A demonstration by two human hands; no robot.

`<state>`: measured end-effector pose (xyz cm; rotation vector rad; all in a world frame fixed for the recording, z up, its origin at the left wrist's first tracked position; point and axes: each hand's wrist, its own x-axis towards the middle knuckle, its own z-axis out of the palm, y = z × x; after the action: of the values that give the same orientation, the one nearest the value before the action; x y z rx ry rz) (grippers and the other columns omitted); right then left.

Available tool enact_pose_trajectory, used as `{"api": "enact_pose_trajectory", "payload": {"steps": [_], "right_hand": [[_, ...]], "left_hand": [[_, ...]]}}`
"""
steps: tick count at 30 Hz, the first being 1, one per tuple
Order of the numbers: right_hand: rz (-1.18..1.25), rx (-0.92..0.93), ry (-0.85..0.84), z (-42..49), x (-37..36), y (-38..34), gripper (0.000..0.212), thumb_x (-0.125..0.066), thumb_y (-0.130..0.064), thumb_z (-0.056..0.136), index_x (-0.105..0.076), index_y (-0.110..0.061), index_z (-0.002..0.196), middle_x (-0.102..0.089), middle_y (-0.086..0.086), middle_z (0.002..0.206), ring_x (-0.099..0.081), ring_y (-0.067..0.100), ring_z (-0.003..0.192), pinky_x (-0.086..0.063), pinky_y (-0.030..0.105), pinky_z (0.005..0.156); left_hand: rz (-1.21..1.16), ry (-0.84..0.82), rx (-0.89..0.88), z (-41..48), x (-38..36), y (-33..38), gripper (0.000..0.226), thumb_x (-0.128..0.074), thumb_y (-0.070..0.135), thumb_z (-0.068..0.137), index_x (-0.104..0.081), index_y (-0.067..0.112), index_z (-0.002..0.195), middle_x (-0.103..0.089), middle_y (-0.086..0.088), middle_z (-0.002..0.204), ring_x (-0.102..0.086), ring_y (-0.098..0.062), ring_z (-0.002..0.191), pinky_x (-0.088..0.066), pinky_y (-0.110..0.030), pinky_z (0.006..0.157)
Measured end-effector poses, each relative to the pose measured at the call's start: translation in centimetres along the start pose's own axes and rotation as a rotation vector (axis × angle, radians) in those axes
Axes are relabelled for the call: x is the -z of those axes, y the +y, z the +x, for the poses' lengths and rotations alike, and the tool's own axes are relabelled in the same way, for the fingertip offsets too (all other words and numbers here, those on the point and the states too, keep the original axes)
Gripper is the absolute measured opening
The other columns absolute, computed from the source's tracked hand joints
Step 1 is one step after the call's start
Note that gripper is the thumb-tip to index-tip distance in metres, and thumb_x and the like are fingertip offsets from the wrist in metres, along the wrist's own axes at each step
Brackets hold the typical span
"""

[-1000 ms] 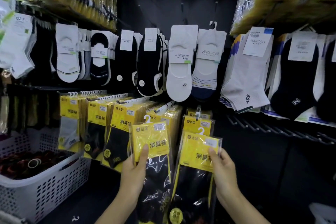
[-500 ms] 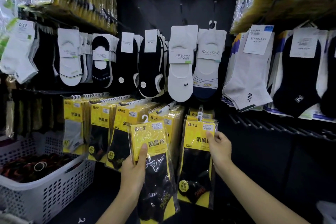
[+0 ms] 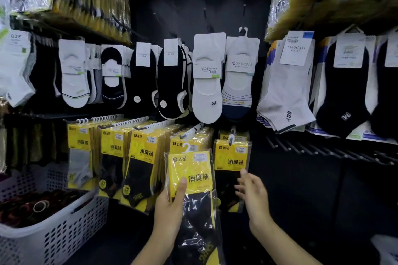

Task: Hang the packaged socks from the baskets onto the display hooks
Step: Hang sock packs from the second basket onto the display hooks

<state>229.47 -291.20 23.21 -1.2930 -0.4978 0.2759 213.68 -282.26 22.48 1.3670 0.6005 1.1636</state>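
Filling the whole view, the dark display wall (image 3: 215, 17) carries an upper row of loose socks on card headers and a lower row of yellow packs. The white slotted basket (image 3: 53, 236) sits at the lower left, its rim just below the leftmost packs; its dark contents are hard to make out. Right of the packs, several bare hooks (image 3: 323, 150) jut out with dark open space beneath them. Five hooks in the lower row hold yellow packs: four are crowded, and the rightmost stack (image 3: 232, 157) is thin. One more yellow pack of black socks (image 3: 191, 175) is off the hooks, upright before the fourth stack, with its white hanger tab overlapping that stack's face. The left hand (image 3: 170, 211) grips its left edge, the thumb pressed flat on the yellow card and the fingers hidden behind. The right hand (image 3: 254, 196) holds nothing. Its fingers are spread and loosely bent, the tips just beside the rightmost stack's lower part; whether they touch it cannot be told.
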Motion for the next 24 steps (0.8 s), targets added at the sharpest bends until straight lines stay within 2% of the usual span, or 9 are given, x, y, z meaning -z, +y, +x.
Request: {"api": "enact_pose_trajectory", "payload": {"steps": [2,4,6,11,13,15,18,22,24], "right_hand": [[-0.017,0.010,-0.168,-1.9,-0.3,-0.5,0.022,-0.055,-0.037,0.091,-0.063,-0.019,0.102,-0.070,0.003,0.098,-0.067,0.018,0.092,-0.053,0.028,0.081],[-0.008,0.016,-0.279,-3.2,-0.6,-0.8,0.022,-0.060,-0.034,0.088,-0.065,-0.017,0.102,-0.074,0.003,0.096,-0.070,0.017,0.090,-0.055,0.024,0.076],[0.040,0.027,-0.308,-3.8,-0.6,-0.9,0.019,-0.062,-0.026,0.088,-0.066,-0.013,0.102,-0.075,0.001,0.096,-0.071,0.013,0.090,-0.055,0.019,0.073],[0.115,0.069,-0.143,-3.2,0.5,-0.8,0.016,-0.063,-0.020,0.088,-0.066,-0.012,0.102,-0.076,0.001,0.094,-0.072,0.015,0.089,-0.055,0.025,0.075],[0.129,0.075,-0.043,-2.3,1.1,-0.9,0.014,-0.062,-0.021,0.088,-0.066,-0.016,0.101,-0.075,-0.001,0.092,-0.072,0.014,0.087,-0.055,0.027,0.075],[0.104,0.092,0.007,-1.3,1.4,-1.1,0.013,-0.062,-0.022,0.089,-0.065,-0.018,0.100,-0.075,-0.003,0.092,-0.071,0.011,0.086,-0.054,0.029,0.076],[0.024,0.162,-0.022,-0.1,1.1,-1.3,0.006,-0.062,-0.020,0.090,-0.066,-0.020,0.095,-0.075,-0.002,0.091,-0.071,0.008,0.084,-0.053,0.025,0.072],[-0.018,0.151,-0.054,1.5,0.1,-0.5,0.007,-0.062,-0.019,0.091,-0.066,-0.021,0.096,-0.074,-0.002,0.093,-0.071,0.009,0.087,-0.056,0.028,0.077],[-0.008,0.123,-0.044,2.5,-0.4,0.1,0.007,-0.062,-0.018,0.091,-0.066,-0.022,0.095,-0.074,-0.002,0.093,-0.071,0.011,0.088,-0.056,0.031,0.080]], "left_hand": [[0.005,-0.048,-0.014,-0.2,-0.9,-0.3,0.026,-0.055,0.047,0.086,-0.061,0.036,0.109,-0.068,0.023,0.099,-0.059,0.010,0.094,-0.042,-0.010,0.077],[0.001,-0.087,0.004,-0.5,-2.1,-0.3,0.018,-0.057,0.046,0.084,-0.064,0.037,0.098,-0.073,0.019,0.090,-0.065,0.006,0.085,-0.046,-0.009,0.067],[-0.025,-0.118,0.015,-0.9,-3.2,-0.3,0.014,-0.060,0.037,0.086,-0.067,0.029,0.094,-0.074,0.019,0.084,-0.067,0.006,0.079,-0.046,-0.005,0.060],[-0.094,-0.162,0.021,-1.1,-4.7,-0.2,0.018,-0.057,0.032,0.090,-0.065,0.024,0.104,-0.075,0.007,0.094,-0.069,-0.006,0.093,-0.052,-0.014,0.074],[-0.067,-0.220,0.026,-0.9,-4.9,-0.3,0.026,-0.054,0.043,0.086,-0.059,0.033,0.109,-0.071,0.008,0.105,-0.065,-0.008,0.102,-0.051,-0.024,0.089],[-0.041,-0.289,0.038,-1.0,-5.1,-0.2,0.037,-0.051,0.055,0.076,-0.053,0.041,0.110,-0.065,0.010,0.116,-0.061,-0.007,0.109,-0.048,-0.025,0.093],[-0.052,-0.287,0.059,-0.9,-5.6,-0.7,0.050,-0.048,0.057,0.073,-0.051,0.040,0.121,-0.061,0.010,0.123,-0.057,-0.007,0.113,-0.046,-0.017,0.086],[-0.059,-0.230,0.076,-0.4,-6.0,-1.6,0.054,-0.045,0.063,0.072,-0.043,0.047,0.124,-0.050,0.010,0.137,-0.046,-0.011,0.128,-0.038,-0.035,0.109],[-0.045,-0.223,0.073,0.1,-6.3,-2.3,0.061,-0.042,0.063,0.074,-0.040,0.044,0.132,-0.044,0.013,0.143,-0.039,-0.007,0.132,-0.031,-0.031,0.112]]}}
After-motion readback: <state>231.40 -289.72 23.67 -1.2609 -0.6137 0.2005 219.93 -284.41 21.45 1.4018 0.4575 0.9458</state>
